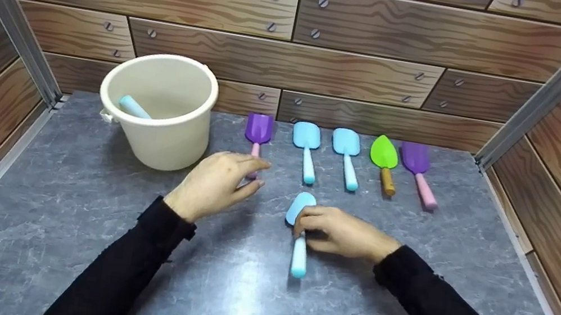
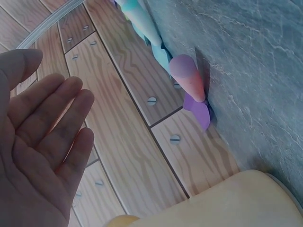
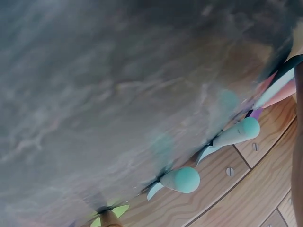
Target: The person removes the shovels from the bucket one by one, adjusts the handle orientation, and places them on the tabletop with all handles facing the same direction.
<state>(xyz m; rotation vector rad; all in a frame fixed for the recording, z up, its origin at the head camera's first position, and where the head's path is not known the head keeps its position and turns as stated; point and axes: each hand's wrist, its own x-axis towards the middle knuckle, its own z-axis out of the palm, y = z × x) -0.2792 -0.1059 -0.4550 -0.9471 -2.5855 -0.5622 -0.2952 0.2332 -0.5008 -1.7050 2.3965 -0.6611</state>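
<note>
Blue shovel (image 1: 299, 229) pinched in right grip (image 1: 342, 233), handle toward viewer.

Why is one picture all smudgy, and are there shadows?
Right wrist view: the grey tabletop is smeared with blur, only the blue handle tips look fairly clear. Head view: sharp, soft shadows under both hands. Left wrist view: the left hand looks big and soft.

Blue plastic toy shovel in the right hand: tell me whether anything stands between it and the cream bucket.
The open left hand hovers between the blue plastic toy shovel, gripped by the right hand, and the cream plastic bucket. Otherwise only bare grey table lies between them.
</note>
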